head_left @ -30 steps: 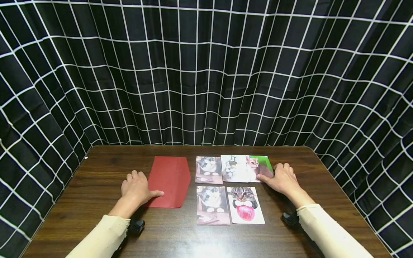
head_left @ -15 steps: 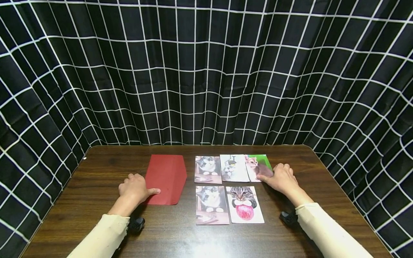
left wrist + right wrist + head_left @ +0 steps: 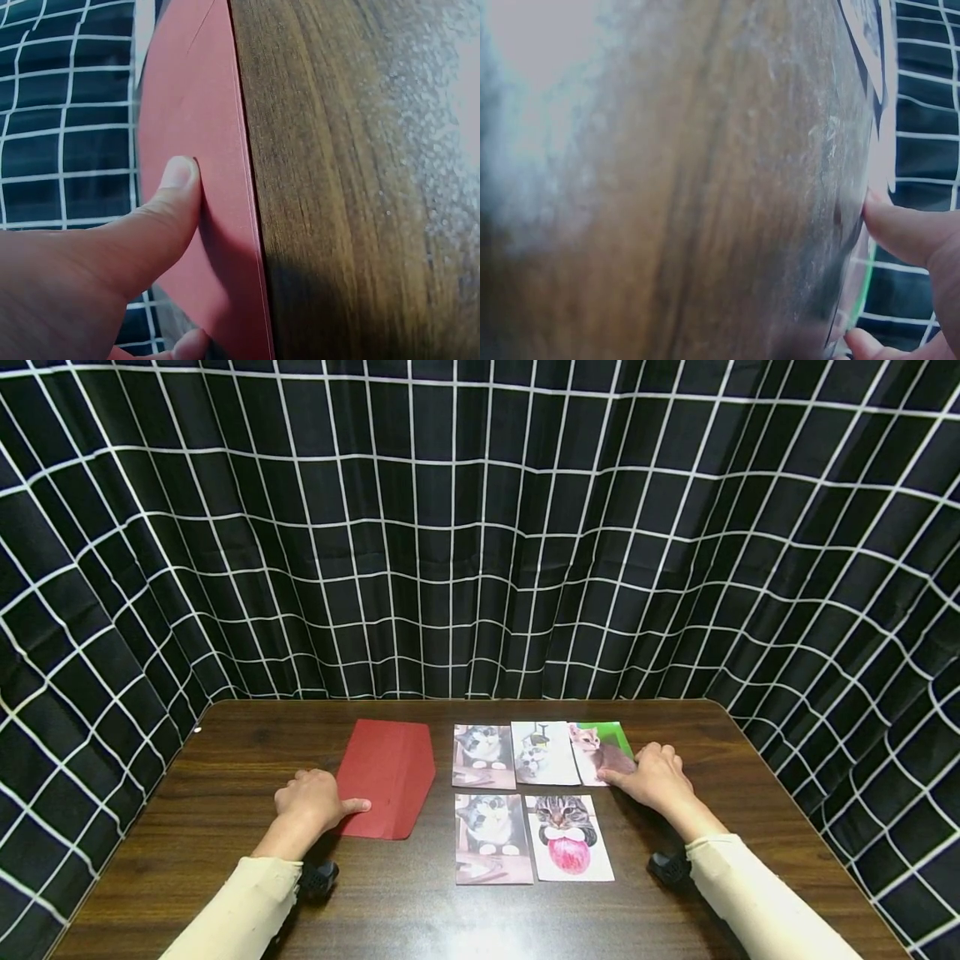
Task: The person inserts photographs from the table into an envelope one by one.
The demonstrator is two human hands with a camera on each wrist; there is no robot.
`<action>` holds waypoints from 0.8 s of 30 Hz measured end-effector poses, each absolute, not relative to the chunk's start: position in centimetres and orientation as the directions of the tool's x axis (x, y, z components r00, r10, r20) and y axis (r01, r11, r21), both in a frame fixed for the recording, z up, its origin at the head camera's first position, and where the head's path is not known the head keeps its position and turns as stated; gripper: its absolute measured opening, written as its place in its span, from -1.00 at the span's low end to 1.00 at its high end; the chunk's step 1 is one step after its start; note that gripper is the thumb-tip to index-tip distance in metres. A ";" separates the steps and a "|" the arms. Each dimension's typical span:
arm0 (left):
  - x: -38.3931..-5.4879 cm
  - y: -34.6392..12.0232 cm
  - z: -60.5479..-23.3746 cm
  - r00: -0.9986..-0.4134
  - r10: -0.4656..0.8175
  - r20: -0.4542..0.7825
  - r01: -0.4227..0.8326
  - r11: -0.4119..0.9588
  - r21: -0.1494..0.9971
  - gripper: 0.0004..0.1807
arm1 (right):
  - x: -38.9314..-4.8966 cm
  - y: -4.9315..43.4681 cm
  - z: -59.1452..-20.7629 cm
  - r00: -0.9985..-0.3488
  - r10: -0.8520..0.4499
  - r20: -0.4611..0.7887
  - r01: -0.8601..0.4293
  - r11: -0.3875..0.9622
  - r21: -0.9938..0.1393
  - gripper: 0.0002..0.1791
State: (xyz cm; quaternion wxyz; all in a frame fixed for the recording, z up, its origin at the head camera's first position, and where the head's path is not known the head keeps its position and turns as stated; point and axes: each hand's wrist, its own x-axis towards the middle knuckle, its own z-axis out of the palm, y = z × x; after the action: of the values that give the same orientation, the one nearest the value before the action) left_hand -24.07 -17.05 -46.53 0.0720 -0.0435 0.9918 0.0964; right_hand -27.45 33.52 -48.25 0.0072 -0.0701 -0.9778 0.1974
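- I see the left hand (image 3: 309,800) with its thumb on the red envelope (image 3: 388,777), left of four picture cards (image 3: 567,835).
- The right hand (image 3: 652,775) has its thumb on the green-cornered cat card (image 3: 602,745), back row, right end.
- I can't tell if either hand pinches.
- Everything lies on the brown table (image 3: 405,902).

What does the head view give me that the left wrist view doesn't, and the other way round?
Only the head view: the five cat cards and the right hand, its thumb over the card with the green corner.

Only the left wrist view: close detail, such as the fine pale line along one long edge of the red envelope.

Both: the left hand with its thumb on that envelope, the wooden table and the grid curtain.
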 end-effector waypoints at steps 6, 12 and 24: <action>-24.1 -17.3 -46.7 -0.981 -0.080 -0.176 -0.118 0.969 0.218 0.11 | -27.3 33.4 -48.3 -0.988 0.153 0.000 0.140 0.902 -0.408 -0.09; -24.1 -17.4 -47.1 -0.987 -0.096 -0.130 -0.137 0.924 0.358 0.00 | -27.4 33.5 -48.4 -0.985 0.173 0.009 0.153 0.892 -0.425 -0.10; -24.1 -16.9 -47.0 -0.990 -0.108 -0.086 -0.130 0.941 0.314 0.00 | -27.3 33.4 -48.3 -0.985 0.169 -0.015 0.160 0.891 -0.424 -0.07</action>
State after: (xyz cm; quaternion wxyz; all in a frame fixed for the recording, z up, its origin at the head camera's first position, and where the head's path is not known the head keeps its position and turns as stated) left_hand -24.12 -16.94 -47.00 0.0337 -0.0604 0.9845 0.1614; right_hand -27.31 33.36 -48.28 0.0110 -0.0847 -0.9724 0.2171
